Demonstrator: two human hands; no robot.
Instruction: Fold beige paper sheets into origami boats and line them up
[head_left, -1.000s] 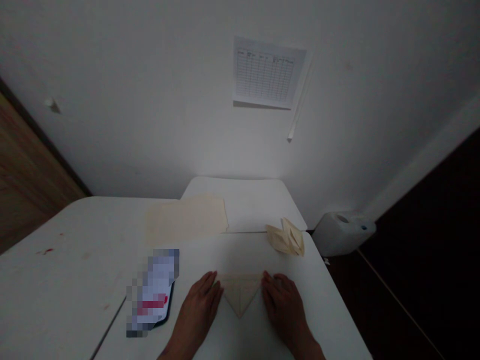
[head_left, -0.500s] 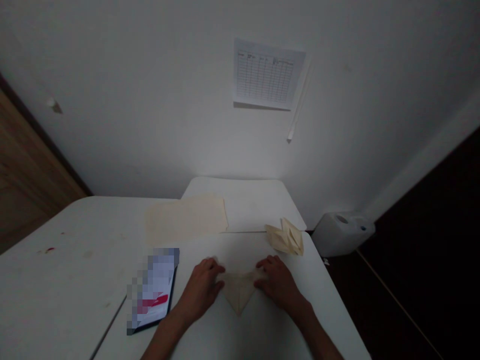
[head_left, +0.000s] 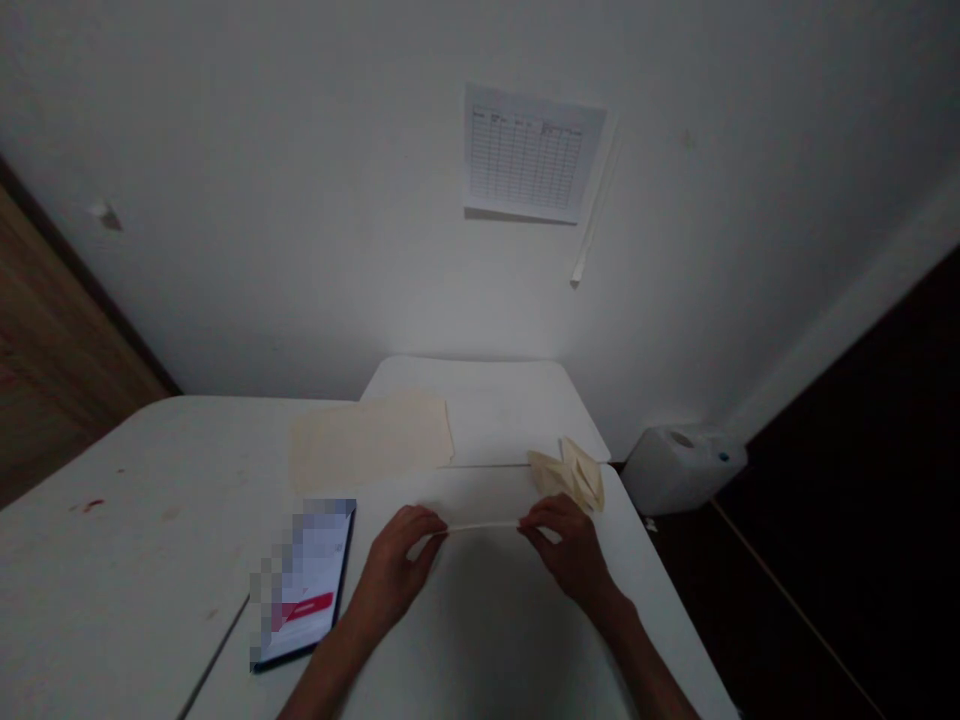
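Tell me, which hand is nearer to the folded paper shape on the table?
The right hand is nearer: it sits beside the folded paper shape, though I cannot tell if they touch. The left hand is farther off, at the other end of the paper both hands hold.

We see a white table (head_left: 112,590) with a small red stain (head_left: 92,506) on it. A flat cream paper sheet (head_left: 367,442) lies there, a folded paper piece (head_left: 568,475) near the right edge, and a smartphone (head_left: 304,583) with blurred screen.
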